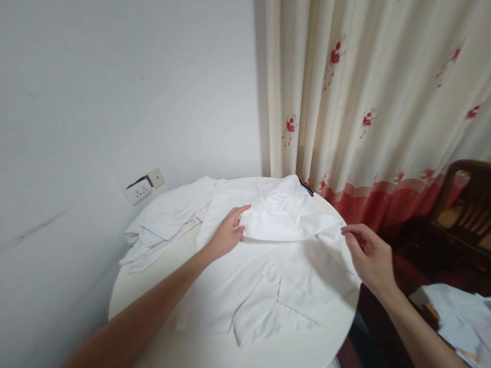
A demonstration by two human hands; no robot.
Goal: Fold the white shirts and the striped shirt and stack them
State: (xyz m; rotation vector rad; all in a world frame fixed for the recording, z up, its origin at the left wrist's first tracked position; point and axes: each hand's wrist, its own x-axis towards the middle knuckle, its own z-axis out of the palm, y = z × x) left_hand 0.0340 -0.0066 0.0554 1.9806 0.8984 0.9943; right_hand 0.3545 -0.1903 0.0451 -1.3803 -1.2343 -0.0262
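A white shirt (266,281) lies spread over a round white table (153,288), one sleeve trailing off to the left. My left hand (227,231) pinches the left edge of a folded-over flap of the shirt near its middle. At the table's right rim my right hand (367,252) grips the same flap's right edge between thumb and fingers. A small black tag (305,187) shows at the shirt's far end.
A white wall with a socket (143,188) stands behind the table on the left. A cream curtain (373,102) with red flowers hangs at the back right. To the right are a dark wooden chair (465,213) and pale printed fabric (462,320).
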